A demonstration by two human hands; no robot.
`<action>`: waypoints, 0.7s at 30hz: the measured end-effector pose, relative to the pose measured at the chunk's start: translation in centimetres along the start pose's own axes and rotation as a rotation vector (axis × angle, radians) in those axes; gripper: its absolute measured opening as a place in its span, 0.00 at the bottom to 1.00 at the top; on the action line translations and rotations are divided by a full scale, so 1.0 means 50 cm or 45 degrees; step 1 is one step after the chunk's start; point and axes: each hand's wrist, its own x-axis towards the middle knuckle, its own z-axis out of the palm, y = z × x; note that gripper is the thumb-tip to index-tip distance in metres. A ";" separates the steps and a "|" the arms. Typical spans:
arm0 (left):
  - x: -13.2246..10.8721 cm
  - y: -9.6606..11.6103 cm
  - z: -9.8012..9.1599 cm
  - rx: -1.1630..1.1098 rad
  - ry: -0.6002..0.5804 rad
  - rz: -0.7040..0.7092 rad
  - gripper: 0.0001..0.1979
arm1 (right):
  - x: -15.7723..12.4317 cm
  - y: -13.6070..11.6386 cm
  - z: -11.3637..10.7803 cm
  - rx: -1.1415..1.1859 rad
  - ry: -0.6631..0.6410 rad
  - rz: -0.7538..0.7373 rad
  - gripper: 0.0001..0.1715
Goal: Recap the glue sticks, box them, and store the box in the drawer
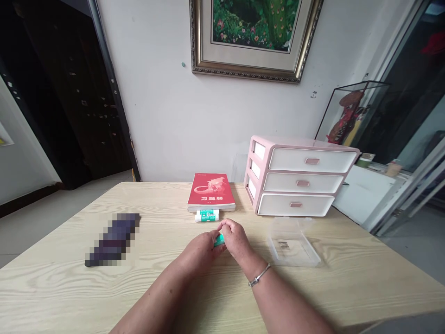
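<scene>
In front of me over the table, my left hand (202,248) is closed around a small green item (219,240). Its kind cannot be made out, as fingers cover most of it. My right hand (235,237) is closed too, its bent fingers pinching at the same item's upper end. Just beyond the hands lies a small white and green cylinder (207,215) with printing on it. It rests against the near edge of a red-covered book (211,191). To the right of my right hand sits a clear plastic box (295,250) with small metallic-looking pieces inside.
A pink and white three-drawer unit (301,183) stands at the back right, drawers closed. On the left of the wooden table (62,283) lies a dark, pixelated object (113,240). A framed picture (250,69) hangs on the wall behind.
</scene>
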 end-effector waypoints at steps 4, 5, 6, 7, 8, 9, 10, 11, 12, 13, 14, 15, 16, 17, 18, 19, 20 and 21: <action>-0.002 -0.004 -0.010 -0.185 -0.082 0.064 0.16 | -0.005 -0.004 0.003 0.035 -0.027 0.003 0.13; -0.002 -0.005 -0.012 -0.218 -0.100 0.083 0.17 | -0.007 -0.005 0.005 0.042 -0.028 0.002 0.13; -0.003 -0.005 -0.015 -0.242 -0.120 0.096 0.18 | -0.009 -0.007 0.008 0.047 -0.025 -0.003 0.13; -0.004 -0.004 -0.019 -0.260 -0.141 0.104 0.18 | -0.011 -0.008 0.010 0.051 -0.020 -0.011 0.13; -0.006 -0.004 -0.023 -0.275 -0.158 0.112 0.18 | -0.011 -0.009 0.010 0.056 -0.019 -0.017 0.13; -0.009 -0.004 -0.029 -0.290 -0.172 0.119 0.18 | -0.010 -0.011 0.008 0.062 -0.025 -0.024 0.13; -0.013 -0.004 -0.035 -0.306 -0.182 0.116 0.18 | -0.008 -0.013 0.002 0.071 -0.025 -0.036 0.13; -0.017 -0.006 -0.042 -0.339 -0.201 0.092 0.18 | -0.003 -0.014 -0.007 0.084 -0.012 -0.041 0.13; -0.022 -0.009 -0.050 -0.401 -0.241 0.046 0.19 | 0.003 -0.016 -0.020 0.100 0.023 -0.030 0.13; -0.027 -0.012 -0.057 -0.495 -0.290 -0.014 0.19 | 0.009 -0.018 -0.035 0.121 0.085 -0.013 0.13; -0.030 -0.015 -0.063 -0.614 -0.323 -0.079 0.20 | 0.015 -0.019 -0.049 0.143 0.156 0.025 0.13; -0.032 -0.018 -0.067 -0.742 -0.344 -0.139 0.21 | 0.020 -0.021 -0.061 0.162 0.235 0.067 0.13; -0.033 -0.020 -0.069 -0.853 -0.318 -0.172 0.22 | 0.024 -0.022 -0.068 0.173 0.295 0.080 0.14; -0.031 -0.021 -0.068 -0.917 -0.270 -0.178 0.22 | 0.025 -0.022 -0.071 0.164 0.278 0.059 0.14; -0.028 -0.021 -0.066 -0.928 -0.228 -0.168 0.23 | 0.025 -0.023 -0.068 0.136 0.247 0.031 0.14; -0.025 -0.021 -0.061 -0.893 -0.188 -0.149 0.23 | 0.022 -0.023 -0.060 0.095 0.213 -0.005 0.15; -0.022 -0.021 -0.056 -0.827 -0.170 -0.126 0.23 | 0.020 -0.023 -0.051 0.046 0.180 -0.039 0.15; -0.019 -0.022 -0.051 -0.747 -0.161 -0.101 0.23 | 0.016 -0.022 -0.041 -0.004 0.158 -0.065 0.15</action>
